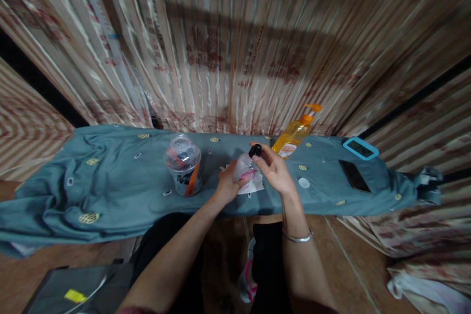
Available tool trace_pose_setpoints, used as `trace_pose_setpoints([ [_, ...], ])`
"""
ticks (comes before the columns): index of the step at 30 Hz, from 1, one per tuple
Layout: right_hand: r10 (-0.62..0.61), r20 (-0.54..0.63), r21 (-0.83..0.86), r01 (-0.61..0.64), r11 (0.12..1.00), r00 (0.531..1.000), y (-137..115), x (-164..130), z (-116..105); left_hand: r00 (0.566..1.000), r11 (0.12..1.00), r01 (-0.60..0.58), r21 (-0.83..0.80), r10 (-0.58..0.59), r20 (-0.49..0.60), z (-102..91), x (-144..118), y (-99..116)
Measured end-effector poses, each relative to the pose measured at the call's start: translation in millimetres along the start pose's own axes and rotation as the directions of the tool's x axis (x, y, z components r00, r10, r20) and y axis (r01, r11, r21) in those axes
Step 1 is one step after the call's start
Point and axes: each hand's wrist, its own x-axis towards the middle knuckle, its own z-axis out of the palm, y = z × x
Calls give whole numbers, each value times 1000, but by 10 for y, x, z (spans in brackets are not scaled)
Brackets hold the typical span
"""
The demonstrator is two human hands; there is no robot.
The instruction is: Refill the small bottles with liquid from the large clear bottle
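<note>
My left hand [228, 185] is wrapped round the body of a clear plastic bottle [243, 168] with pink markings. My right hand [276, 170] pinches a black cap [254, 150] at the top of this bottle; whether the cap is on the neck or just off it, I cannot tell. A white tissue [256, 185] lies under the bottle. To the right of my right hand is a small white disc [303, 183]. Behind that hand stands a pump bottle [293, 136] of orange liquid.
A large clear jar [183, 164] with an orange and black label stands to the left. Toward the right end lie a black phone [354, 175] and a blue-framed digital clock [360, 148]. Green patterned cloth [121, 171] covers the narrow table, with striped curtains [228, 49] behind.
</note>
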Motion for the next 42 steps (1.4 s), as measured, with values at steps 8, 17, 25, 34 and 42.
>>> trace_pose_setpoints([
  [8, 65, -180, -136, -90, 987, 982, -25, -9, -8, 1000, 999, -4, -38, 4, -14, 13, -1, -24],
  [17, 20, -52, 61, -17, 998, 998, 81, -19, -16, 1000, 999, -7, -34, 6, -8, 20, -5, -3],
  [25, 14, -68, 196, -1, 981, 998, 10, 3, 3, 1000, 1000, -23, -10, 23, 9, 2, -17, 4],
  [34, 41, -125, 281, -5, 960, 991, 47, 23, 122, 999, 998, -30, -53, 29, -24, -46, -73, -47],
  [42, 284, -313, 148, -249, 957, 906, 658, -22, -130, 1000, 1000, 13, -26, -13, -4, -88, -64, -122],
])
